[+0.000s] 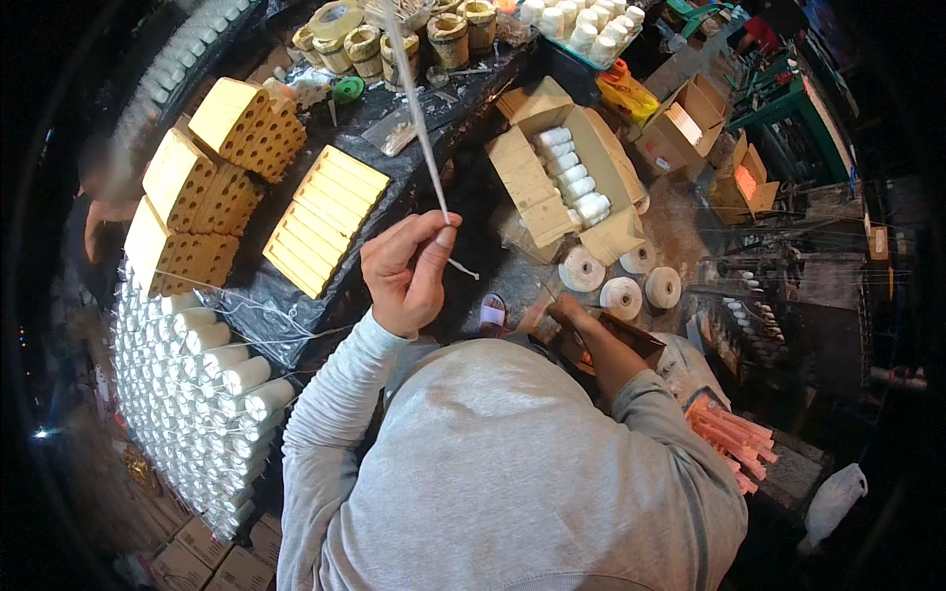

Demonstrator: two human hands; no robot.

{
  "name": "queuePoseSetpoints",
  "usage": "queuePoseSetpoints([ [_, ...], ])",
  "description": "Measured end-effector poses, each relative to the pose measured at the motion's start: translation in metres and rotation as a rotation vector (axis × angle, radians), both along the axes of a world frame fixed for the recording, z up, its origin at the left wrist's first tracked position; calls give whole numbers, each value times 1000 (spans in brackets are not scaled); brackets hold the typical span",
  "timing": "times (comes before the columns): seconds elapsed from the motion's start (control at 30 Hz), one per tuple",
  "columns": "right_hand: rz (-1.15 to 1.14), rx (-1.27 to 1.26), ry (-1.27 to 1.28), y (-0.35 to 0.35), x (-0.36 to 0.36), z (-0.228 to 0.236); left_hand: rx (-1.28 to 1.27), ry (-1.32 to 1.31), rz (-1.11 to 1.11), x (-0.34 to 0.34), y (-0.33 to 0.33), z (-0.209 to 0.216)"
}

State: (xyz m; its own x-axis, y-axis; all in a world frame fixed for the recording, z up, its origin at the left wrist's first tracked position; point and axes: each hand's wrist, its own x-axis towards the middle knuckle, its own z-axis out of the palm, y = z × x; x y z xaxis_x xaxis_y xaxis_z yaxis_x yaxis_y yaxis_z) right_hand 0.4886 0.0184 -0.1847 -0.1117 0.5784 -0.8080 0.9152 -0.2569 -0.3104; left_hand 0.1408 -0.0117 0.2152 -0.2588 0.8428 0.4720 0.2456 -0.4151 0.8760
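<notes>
White rolls (pixel 212 394) at left; then yellow perforated blocks (pixel 202 192), ribbed yellow slab (pixel 326 222) on black-covered table (pixel 357 136). Our left grip (pixel 406 276) pinches white strand (pixel 424 138) between thumb and forefinger, short end beyond fingers. Our right grip (pixel 570 311) near white spools (pixel 608 295); whether spread or pinching, we cannot tell.

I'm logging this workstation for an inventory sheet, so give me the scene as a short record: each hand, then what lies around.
Left hand: raised, pinching a white strand between thumb and finger
Strand: runs up to the picture's top edge; short end below the hand
Right hand: lowered; grip unclear
Left side: yellow grooved block, beside stacked yellow blocks with holes; many white cylinders nearer the person
Right side: open cardboard box holding white rolls; white spools near it
</notes>
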Motion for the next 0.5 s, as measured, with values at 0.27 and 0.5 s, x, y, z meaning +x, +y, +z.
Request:
queuePoseSetpoints([
  [0.27,-158,163,669,49,-111,200,-193,-174,-31,-17,-14,-89],
  [0.5,352,531,710,54,-192,373,-175,-53,-4,-40,-26,-105],
])
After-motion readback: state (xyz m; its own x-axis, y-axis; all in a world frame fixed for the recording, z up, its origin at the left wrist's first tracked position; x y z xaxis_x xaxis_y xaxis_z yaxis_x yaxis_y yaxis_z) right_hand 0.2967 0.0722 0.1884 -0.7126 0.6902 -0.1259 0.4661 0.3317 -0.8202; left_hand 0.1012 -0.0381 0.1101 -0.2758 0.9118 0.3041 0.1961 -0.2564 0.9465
